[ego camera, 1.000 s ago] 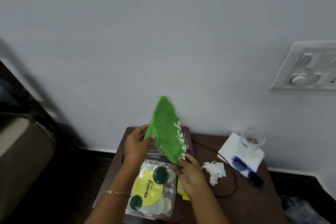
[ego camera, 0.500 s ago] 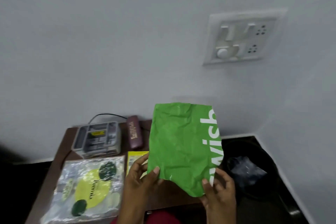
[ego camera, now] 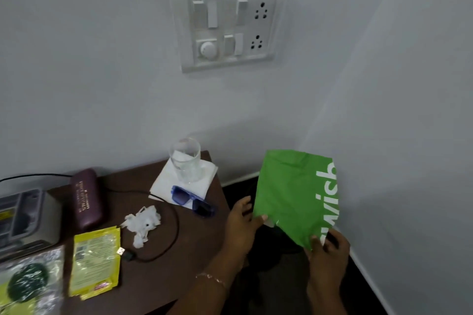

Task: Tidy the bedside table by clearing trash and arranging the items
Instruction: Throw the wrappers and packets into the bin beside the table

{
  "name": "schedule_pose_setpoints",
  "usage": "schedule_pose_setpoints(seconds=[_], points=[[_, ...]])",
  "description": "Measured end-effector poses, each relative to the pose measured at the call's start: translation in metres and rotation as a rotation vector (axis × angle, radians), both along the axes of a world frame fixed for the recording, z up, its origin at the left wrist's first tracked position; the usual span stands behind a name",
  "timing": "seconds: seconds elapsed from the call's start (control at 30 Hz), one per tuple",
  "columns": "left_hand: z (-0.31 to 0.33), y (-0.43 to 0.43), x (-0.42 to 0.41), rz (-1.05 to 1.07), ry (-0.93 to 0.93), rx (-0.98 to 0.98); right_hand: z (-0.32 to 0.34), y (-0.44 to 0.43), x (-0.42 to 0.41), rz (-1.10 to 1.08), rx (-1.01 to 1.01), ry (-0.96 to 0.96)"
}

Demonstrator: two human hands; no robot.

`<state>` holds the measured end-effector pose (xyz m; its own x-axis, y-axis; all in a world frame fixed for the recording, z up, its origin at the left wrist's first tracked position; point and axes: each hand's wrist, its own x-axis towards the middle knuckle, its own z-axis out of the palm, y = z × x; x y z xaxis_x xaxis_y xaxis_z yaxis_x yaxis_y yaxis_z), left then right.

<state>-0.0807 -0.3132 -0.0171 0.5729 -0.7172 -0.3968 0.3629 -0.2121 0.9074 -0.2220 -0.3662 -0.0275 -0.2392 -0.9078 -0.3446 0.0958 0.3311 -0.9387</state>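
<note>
A: As counted from the table [ego camera: 194, 243], what lies off it?
B: One green bag [ego camera: 291, 194], right of the table. Left hand [ego camera: 240, 225] pinches its left edge; right hand [ego camera: 327, 250] pinches its bottom corner.
A: On the table?
B: One glass [ego camera: 185, 160], contents unclear, on one napkin [ego camera: 163, 181]; one pair of sunglasses [ego camera: 192, 199]; one tissue [ego camera: 142, 222].

Both arms reach fwd & to the right, bare forearms coming up from the bottom edge. Left hand [ego camera: 242, 222] is higher, palm turned right, thumb pressed on the front of a green bag [ego camera: 294, 194] at its lower-left edge, fingers behind it. Thin bracelet [ego camera: 212, 277] on the left wrist. Right hand [ego camera: 329, 250] sits lower & nearer, thumb & curled fingers pinching the bag's bottom corner. Hands near each other, not touching.
</note>
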Motion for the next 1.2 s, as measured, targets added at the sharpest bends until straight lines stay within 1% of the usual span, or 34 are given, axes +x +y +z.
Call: schedule_pose_setpoints(seconds=[0.03, 0.1, 0.13, 0.2, 0.27, 0.33, 0.4, 0.53, 0.57, 0.67, 0.73, 0.83, 0.87, 0.93, 1.0, 1.03, 1.1, 1.17, 1.2], points=[[-0.004, -0.002, 0.002, -0.009, -0.049, 0.046, -0.011, -0.007, 0.002, -0.015, 0.033, 0.043], [-0.010, 0.005, 0.005, -0.007, -0.085, 0.086, -0.042, -0.020, 0.008, -0.022, 0.108, 0.146], [-0.009, 0.011, 0.004, -0.006, -0.082, 0.088, -0.060, -0.026, 0.011, -0.001, 0.163, 0.196], [-0.009, 0.030, 0.004, -0.033, -0.100, 0.066, -0.099, -0.036, 0.013, 0.059, 0.295, 0.238], [-0.008, 0.055, 0.005, -0.061, -0.101, 0.024, -0.125, -0.039, 0.015, 0.094, 0.363, 0.268], [-0.005, 0.083, 0.009, -0.057, -0.095, -0.001, -0.130, -0.032, 0.014, 0.096, 0.396, 0.328], [-0.003, 0.114, 0.017, -0.026, -0.092, 0.003, -0.121, -0.018, 0.012, 0.083, 0.424, 0.363], [0.008, 0.174, 0.040, 0.095, -0.135, 0.039, -0.109, 0.012, 0.008, 0.029, 0.400, 0.324], [0.013, 0.189, 0.047, 0.129, -0.154, 0.042, -0.107, 0.019, 0.009, 0.019, 0.378, 0.283], [0.030, 0.238, 0.068, 0.310, -0.221, 0.044, -0.097, 0.039, 0.022, 0.037, 0.207, 0.094], [0.043, 0.272, 0.083, 0.457, -0.280, 0.060, -0.069, 0.061, 0.042, 0.115, 0.108, 0.023], [0.045, 0.324, 0.115, 0.667, -0.401, 0.172, -0.020, 0.109, 0.087, 0.232, 0.005, -0.071], [0.041, 0.340, 0.126, 0.717, -0.440, 0.224, -0.009, 0.128, 0.103, 0.310, -0.006, -0.091], [0.026, 0.375, 0.150, 0.791, -0.531, 0.368, 0.000, 0.175, 0.137, 0.514, 0.075, -0.113], [0.007, 0.407, 0.175, 0.822, -0.599, 0.578, 0.002, 0.221, 0.167, 0.771, 0.153, -0.072], [-0.004, 0.421, 0.186, 0.816, -0.610, 0.685, 0.001, 0.241, 0.181, 0.890, 0.152, -0.022], [-0.022, 0.442, 0.203, 0.760, -0.586, 0.840, -0.002, 0.276, 0.205, 1.057, 0.166, 0.057], [-0.034, 0.452, 0.212, 0.738, -0.508, 0.895, -0.005, 0.301, 0.222, 1.159, 0.190, 0.145], [-0.036, 0.453, 0.214, 0.740, -0.474, 0.900, -0.006, 0.310, 0.227, 1.167, 0.181, 0.183]])
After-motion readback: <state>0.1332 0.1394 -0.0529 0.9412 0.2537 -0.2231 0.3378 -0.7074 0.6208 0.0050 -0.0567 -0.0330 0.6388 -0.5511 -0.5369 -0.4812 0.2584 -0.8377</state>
